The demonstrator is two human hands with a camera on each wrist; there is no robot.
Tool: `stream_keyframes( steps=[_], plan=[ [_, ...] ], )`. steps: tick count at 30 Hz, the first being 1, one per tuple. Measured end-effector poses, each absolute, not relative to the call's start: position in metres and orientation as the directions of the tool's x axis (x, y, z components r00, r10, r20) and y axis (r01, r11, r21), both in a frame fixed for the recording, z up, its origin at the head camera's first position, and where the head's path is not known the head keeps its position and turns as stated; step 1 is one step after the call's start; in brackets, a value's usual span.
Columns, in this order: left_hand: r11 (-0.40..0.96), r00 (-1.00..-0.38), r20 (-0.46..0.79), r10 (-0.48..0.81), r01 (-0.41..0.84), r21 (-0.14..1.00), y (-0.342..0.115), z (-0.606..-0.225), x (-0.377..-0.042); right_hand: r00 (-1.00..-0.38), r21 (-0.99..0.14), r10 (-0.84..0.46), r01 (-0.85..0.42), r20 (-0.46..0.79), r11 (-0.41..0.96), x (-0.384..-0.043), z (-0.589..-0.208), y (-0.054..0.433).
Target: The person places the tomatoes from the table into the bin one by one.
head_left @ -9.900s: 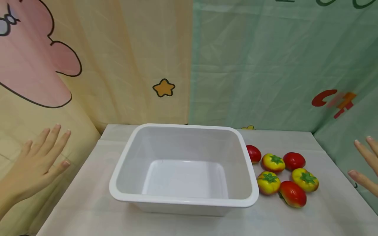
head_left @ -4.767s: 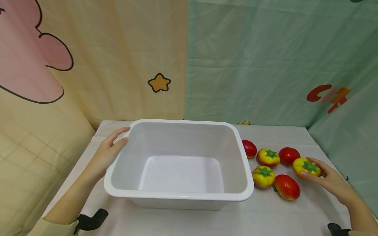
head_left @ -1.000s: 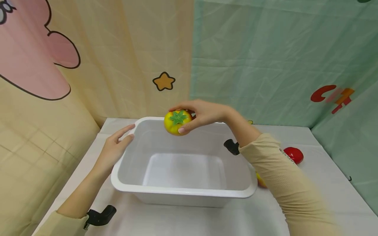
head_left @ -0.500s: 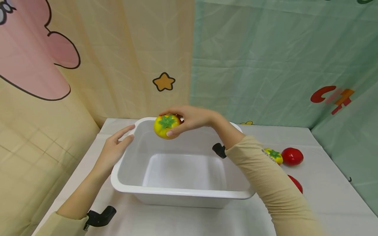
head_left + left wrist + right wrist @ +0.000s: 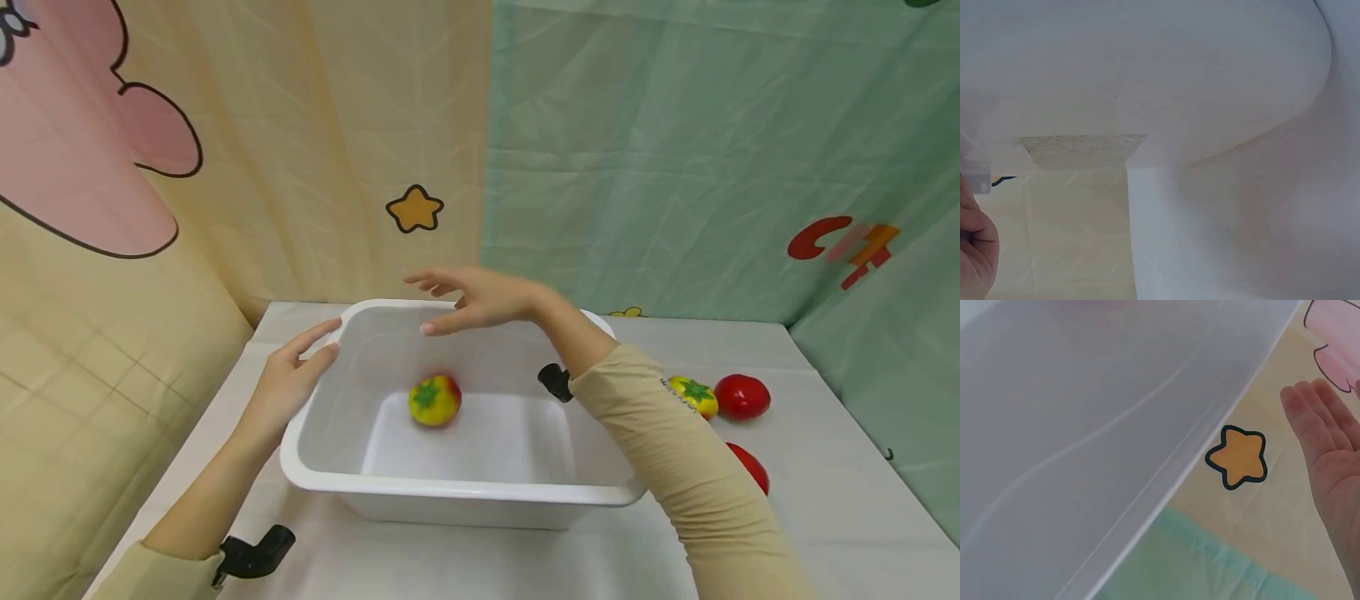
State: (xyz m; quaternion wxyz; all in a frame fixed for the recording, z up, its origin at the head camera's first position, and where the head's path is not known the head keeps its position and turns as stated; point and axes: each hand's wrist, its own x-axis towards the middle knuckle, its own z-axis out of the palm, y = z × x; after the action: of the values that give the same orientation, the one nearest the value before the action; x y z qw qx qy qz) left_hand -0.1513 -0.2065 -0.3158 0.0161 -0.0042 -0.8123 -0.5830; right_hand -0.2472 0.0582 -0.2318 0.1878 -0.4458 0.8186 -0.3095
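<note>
In the head view, my left hand (image 5: 288, 375) grips the left rim of a white plastic basin (image 5: 465, 490), fingertips and thumb right at the edge. Over the back of the basin is my right hand (image 5: 480, 302), its fingers spread loosely with nothing between them. Below it, inside the basin, a yellow-and-red tomato-like fruit (image 5: 435, 400) with a green leafy top shows slightly blurred. The right wrist view has that same right hand (image 5: 1332, 450) with its fingers extended beyond the basin wall (image 5: 1085, 456). Part of the left hand (image 5: 975, 250) appears curled in the left wrist view.
Right of the basin, a yellow fruit (image 5: 693, 397) and a red fruit (image 5: 742, 397) lie on the white-covered table (image 5: 840, 500). Another red fruit (image 5: 750, 467) is partly behind the right sleeve (image 5: 675, 467). A curtain (image 5: 600, 167) hangs behind the table.
The right hand carried the yellow-and-red fruit from the table's right over the basin, then let it go; it is now down inside. The left hand came to the basin's rim and stayed there.
</note>
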Motion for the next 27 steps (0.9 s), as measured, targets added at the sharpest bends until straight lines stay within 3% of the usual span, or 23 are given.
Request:
stream_keyframes(
  steps=[27],
  plan=[
    [0.336, -0.999, 0.026, -0.02, 0.017, 0.942, -0.206, -0.317, -0.153, -0.731, -0.621, -0.682, -0.545, 0.024, 0.563, -0.209, -0.187, 0.202]
  ],
)
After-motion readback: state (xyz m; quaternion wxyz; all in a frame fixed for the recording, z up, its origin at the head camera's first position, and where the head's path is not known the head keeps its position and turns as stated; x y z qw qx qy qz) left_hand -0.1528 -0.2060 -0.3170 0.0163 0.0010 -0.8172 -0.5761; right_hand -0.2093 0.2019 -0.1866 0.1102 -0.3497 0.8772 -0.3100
